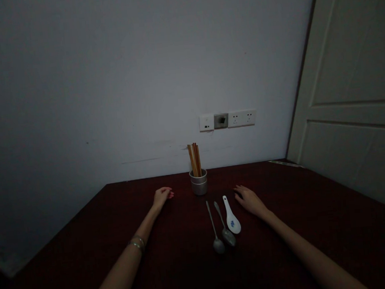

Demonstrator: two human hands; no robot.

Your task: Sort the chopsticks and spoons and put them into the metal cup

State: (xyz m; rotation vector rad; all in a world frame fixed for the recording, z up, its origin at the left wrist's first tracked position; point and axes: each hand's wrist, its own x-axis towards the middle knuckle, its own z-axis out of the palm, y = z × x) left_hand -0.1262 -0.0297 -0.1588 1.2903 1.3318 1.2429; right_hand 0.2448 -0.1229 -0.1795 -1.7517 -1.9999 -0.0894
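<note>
Left grip (163,194), left of the cup (199,188), is loosely curled with nothing showing in it! Over to the cup's right and a little nearer the person, the right grip (249,200) lies low on the table (175,254), fingers loosely spread, empty too, closest to the white spoon (233,224).

And the state of play: chopsticks (195,160) are in the cup, leaning slightly apart above its rim, while all three spoons are outside, lying on the person's side of it, handles pointing its way. None is held.

What a line-up! The white one has a blue mark in its bowl; the long spoon (218,245) is dull metal, thin-handled, with a roundish bowl; the metal spoon (228,237) between them is broader. Whether those two bowls touch, I can't tell in this gloom.
</note>
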